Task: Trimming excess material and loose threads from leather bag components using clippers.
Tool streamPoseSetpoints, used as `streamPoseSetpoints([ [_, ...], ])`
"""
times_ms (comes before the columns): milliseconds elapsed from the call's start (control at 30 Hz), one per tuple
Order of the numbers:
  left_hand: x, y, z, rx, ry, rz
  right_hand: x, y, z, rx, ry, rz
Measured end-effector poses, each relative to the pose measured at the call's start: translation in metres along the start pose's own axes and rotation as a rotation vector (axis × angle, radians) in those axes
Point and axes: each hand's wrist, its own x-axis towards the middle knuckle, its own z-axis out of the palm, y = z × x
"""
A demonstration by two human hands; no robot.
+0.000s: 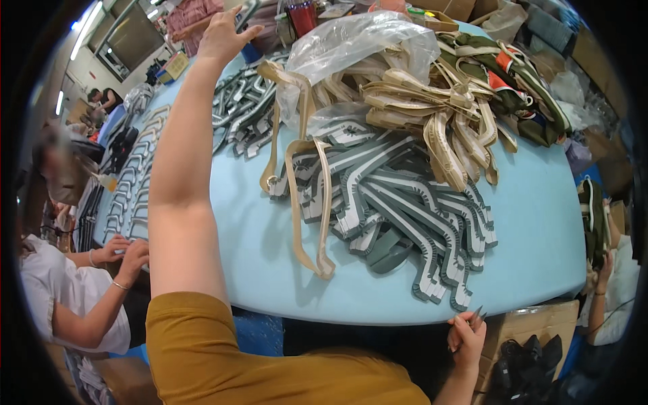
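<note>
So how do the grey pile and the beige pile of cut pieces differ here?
The grey pile lies fanned out flat near the table's front edge; the beige pile sits farther back, heaped and tangled. Grey pieces carry white toothed edging; beige ones look plain. A clear bag partly covers the beige pile only. Both hold long curved strips.

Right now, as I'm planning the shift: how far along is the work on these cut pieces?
Done: no finished stack is tellable. In hand: the right hand grips a small pointed tool at the near edge of the table; the left hand stretches, open, toward the far side. Left: heaps of grey-and-white pieces and beige pieces lie tangled.
</note>
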Motion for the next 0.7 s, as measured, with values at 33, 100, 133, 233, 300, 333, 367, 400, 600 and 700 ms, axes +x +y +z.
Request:
streamPoseSetpoints([
  [33,-0.004,0.000,0.000,-0.067,-0.119,-0.060,0.002,0.002,-0.003,0.005,-0.011,-0.009],
  [100,-0.018,-0.007,0.015,-0.144,0.060,-0.064,0.004,0.002,0.000,-0.012,-0.001,-0.018],
  [133,-0.029,-0.005,0.016,-0.151,0.082,-0.028,0.005,0.001,0.002,-0.028,0.005,-0.024],
  [233,-0.078,0.007,0.010,-0.234,0.139,0.013,0.007,-0.001,0.003,-0.039,0.002,-0.006],
  [300,-0.123,0.057,-0.025,-0.594,-0.031,-0.192,0.007,0.000,-0.006,-0.030,-0.031,-0.029],
  [333,-0.147,0.075,-0.041,-0.622,-0.089,-0.231,0.009,0.000,-0.008,-0.032,-0.042,-0.023],
  [367,-0.171,0.089,-0.053,-0.663,-0.181,-0.295,0.009,0.001,-0.009,-0.039,-0.041,-0.034],
  [400,-0.194,0.099,-0.066,-0.663,-0.261,-0.287,0.010,0.003,-0.008,-0.040,-0.054,-0.049],
  [600,-0.257,0.135,-0.084,-0.614,-0.481,-0.389,0.007,0.008,-0.006,-0.093,-0.077,-0.108],
  [700,-0.260,0.118,-0.087,-0.576,-0.431,-0.334,0.006,0.008,-0.006,-0.083,-0.076,-0.110],
])
